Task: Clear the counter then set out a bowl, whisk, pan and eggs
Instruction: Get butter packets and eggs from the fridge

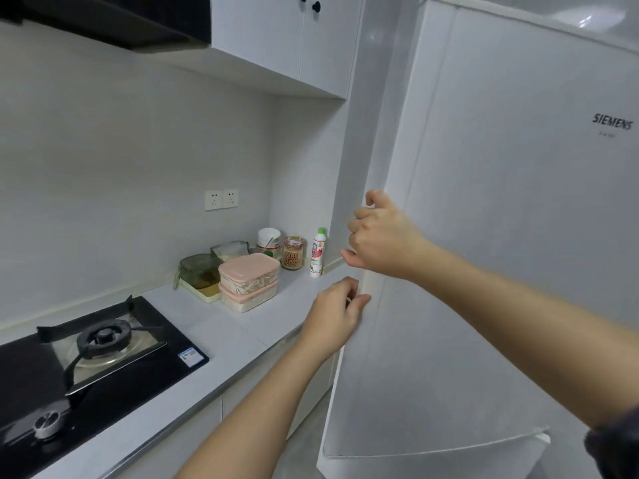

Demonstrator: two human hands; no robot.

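Both bare arms reach forward and up from the lower edge of the view to the white Siemens refrigerator door (484, 271), which fills the right half of the scene. The right arm comes in from the lower right, a dark sleeve (615, 440) at its elbow end, and the right hand (383, 236) sits high on the door's left edge with its knuckles towards the camera. The left arm rises from bottom centre and the left hand (333, 314) meets the same edge just below the right hand, the two a little apart.

The pale grey worktop (242, 337) runs from the lower left up to the refrigerator's side, so it lies left of and below both hands. The things on it stand in its far corner, near the hands but not touched by them.

The right grip is closed on the door, its fingers curled round the left edge. The left grip is closed on it too, thumb on the front face and fingers hooked behind the edge. Neither hand holds anything else.

A black range hood (121, 19) and white wall cabinets (294, 36) hang above. A black glass gas hob (138, 368) is set into the worktop at the left. In the corner are two stacked boxes with pink lids (249, 281), a green glass container (198, 269) just left of them, and behind these a white cup (269, 238), a printed jar (294, 253) and a green-capped bottle (318, 252) beside the refrigerator.
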